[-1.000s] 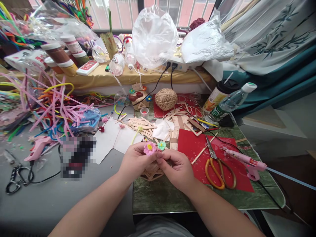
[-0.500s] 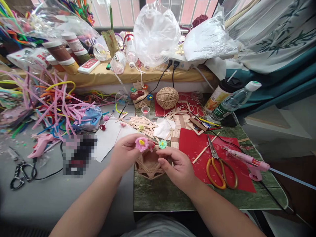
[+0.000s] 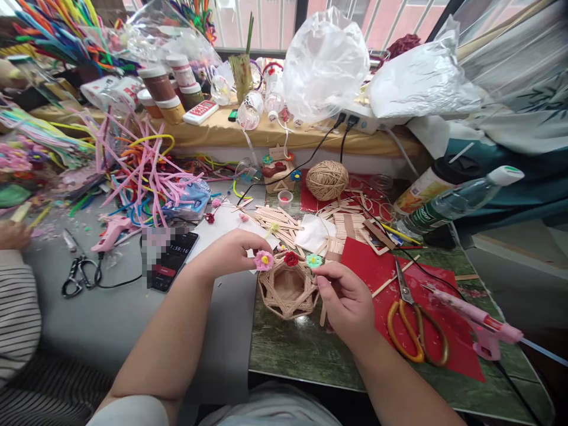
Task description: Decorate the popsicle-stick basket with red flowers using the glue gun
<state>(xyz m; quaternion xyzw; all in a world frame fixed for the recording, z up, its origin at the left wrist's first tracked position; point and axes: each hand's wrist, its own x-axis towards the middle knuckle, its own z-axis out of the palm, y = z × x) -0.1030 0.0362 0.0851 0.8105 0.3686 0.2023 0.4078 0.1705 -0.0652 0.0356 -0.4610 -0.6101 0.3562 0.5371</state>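
A twine-wound basket [image 3: 284,309] with a star pattern of cord stands tilted toward me on the green mat. My left hand [image 3: 233,251] pinches a pink flower [image 3: 263,261] with a yellow centre at the basket's left rim. At the right rim, the closed fingertips of my right hand [image 3: 348,302] grip a mint-green flower [image 3: 314,261] by its lower edge. Between the two, a dark red flower [image 3: 291,258] shows at the top of the rim. Whether each flower is fixed to the basket I cannot tell.
On red paper [image 3: 461,355] lie scissors [image 3: 410,313] and a pink glue gun [image 3: 470,310]. Craft sticks [image 3: 281,222] and a twine ball [image 3: 327,180] lie behind the basket. A phone [image 3: 175,260] is at left. Another person's hand [image 3: 13,235] shows at the far left.
The view has swung left, bringing another person's hand and striped sleeve in. The red flower and the basket's opening now show plainly between my hands, which sit a little farther apart.
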